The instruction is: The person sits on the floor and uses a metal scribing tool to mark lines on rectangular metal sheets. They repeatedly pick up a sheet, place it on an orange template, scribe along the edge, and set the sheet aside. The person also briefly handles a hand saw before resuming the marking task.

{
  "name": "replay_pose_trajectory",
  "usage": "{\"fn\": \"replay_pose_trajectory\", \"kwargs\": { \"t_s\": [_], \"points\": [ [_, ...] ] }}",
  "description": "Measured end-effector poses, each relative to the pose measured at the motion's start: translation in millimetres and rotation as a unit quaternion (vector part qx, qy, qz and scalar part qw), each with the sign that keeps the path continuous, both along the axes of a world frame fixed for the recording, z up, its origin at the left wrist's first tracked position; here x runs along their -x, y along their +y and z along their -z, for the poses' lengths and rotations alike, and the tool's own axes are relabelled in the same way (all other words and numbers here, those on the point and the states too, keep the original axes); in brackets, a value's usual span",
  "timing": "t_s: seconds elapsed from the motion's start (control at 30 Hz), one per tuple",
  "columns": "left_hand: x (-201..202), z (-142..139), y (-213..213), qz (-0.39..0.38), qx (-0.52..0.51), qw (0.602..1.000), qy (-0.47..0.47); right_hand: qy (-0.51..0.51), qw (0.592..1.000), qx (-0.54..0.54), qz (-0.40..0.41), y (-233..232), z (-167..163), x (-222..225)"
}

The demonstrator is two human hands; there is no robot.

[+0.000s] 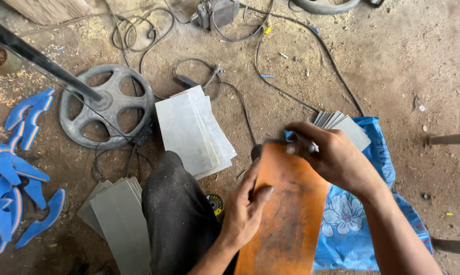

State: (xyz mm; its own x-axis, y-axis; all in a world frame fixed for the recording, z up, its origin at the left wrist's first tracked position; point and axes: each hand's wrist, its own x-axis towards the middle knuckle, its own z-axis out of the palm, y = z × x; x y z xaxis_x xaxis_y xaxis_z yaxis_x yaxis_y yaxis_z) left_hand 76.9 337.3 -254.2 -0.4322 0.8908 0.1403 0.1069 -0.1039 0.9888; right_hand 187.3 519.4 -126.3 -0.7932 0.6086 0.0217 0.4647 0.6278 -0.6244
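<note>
- A rust-orange metal plate (pixel 286 214) is held in the lower centre of the frame, slanting from the bottom edge up toward the middle.
- The left hand (pixel 245 206) is closed on the plate's left edge, the thumb pressed flat on the orange face and the fingers wrapped behind it.
- The right hand (pixel 331 155) is curled over the plate's top edge, fingertips bent down onto the upper corner; whether anything small is pinched there cannot be told.
- A blue woven bag with a flower print (pixel 357 219) is spread on the dirt floor under and to the right of the plate.
- A fanned stack of grey sheets (pixel 344 125) is seen on the bag, just behind the right hand.
- A larger pile of grey metal sheets (pixel 191 130) is set at centre, above a dark-trousered knee (pixel 176 214).
- Further grey sheets (pixel 120 219) are laid at lower left.
- A spoked grey wheel base (pixel 107 104) is placed at upper left, with blue curved cut-outs (pixel 16 173) along the left edge.
- Black cables (pixel 291 56) are strewn across the top.
</note>
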Motion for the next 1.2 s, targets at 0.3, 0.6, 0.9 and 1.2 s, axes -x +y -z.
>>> {"fn": "replay_pose_trajectory", "kwargs": {
  "t_s": [0.3, 0.6, 0.9, 1.2],
  "points": [
    [26.2, -79.9, 45.4, -0.113, -0.124, 0.919, 0.357, 0.261, 0.876, 0.221, 0.342, 7.9, 4.5, -80.9],
    [5.3, -1.3, 37.0, -0.165, -0.011, 0.870, -0.464, 0.517, 0.695, 0.300, 0.400, -55.2, 101.0, -103.8],
    [38.0, 4.2, 28.7, -0.180, 0.028, 0.963, -0.200, 0.361, 0.807, 0.285, 0.371, -84.3, 107.5, -122.4],
    [-0.1, 51.9, -13.9, -0.076, 0.095, 0.987, -0.101, 0.255, 0.877, 0.213, 0.346, -100.0, 137.9, -67.9]
  ]
}}
